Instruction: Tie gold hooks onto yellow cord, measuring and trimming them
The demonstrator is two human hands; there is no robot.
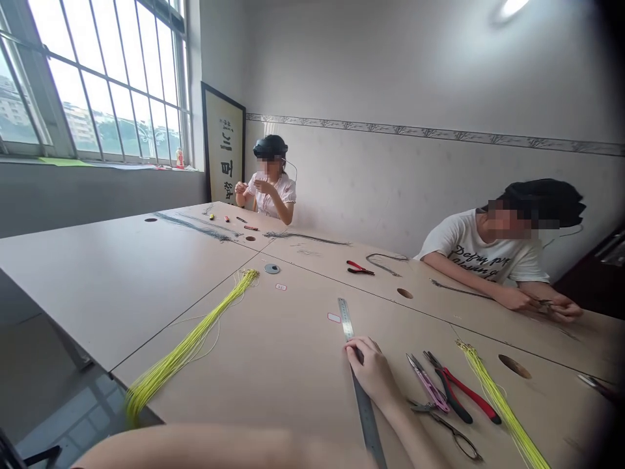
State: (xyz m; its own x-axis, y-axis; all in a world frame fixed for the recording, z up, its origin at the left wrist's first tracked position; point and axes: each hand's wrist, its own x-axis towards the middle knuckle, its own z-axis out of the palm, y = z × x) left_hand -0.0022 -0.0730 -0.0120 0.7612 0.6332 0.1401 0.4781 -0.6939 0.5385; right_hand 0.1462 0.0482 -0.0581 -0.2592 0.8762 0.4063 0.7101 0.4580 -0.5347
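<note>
My right hand lies across a steel ruler with its fingers curled over the ruler's edge. My left forearm runs along the bottom of the view, and the left hand is cut off below the frame. To the right of my right hand lie pink-handled scissors, red-and-black pliers and thin dark snips. Beyond them is a bundle of yellow-green cords. A longer bundle of the same cords stretches across the table to my left.
A person at the right works cord in both hands at the table edge. Another person sits at the far end. Red pliers, dark cords and a grey disc lie on the joined tables, which have round holes.
</note>
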